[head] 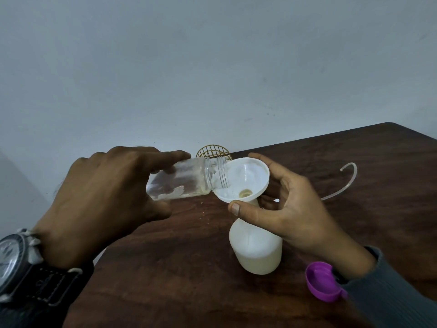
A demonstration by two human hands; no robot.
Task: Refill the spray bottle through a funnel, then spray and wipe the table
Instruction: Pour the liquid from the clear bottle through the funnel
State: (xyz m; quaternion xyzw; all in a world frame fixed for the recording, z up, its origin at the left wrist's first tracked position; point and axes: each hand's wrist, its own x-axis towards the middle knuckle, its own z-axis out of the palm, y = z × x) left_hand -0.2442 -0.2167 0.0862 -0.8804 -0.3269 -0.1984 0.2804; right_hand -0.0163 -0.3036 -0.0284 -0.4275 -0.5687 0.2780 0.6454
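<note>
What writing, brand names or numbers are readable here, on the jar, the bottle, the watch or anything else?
None: nothing in this view can be read as text.
Clear jar: only torn label scraps, no letters left.
Watch: the dial marks are too blurred to read.
White spray bottle, funnel, purple cap: no print is visible.

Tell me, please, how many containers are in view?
2: a clear jar tilted in the left hand at the funnel, and a white spray bottle upright on the table under it.
</note>
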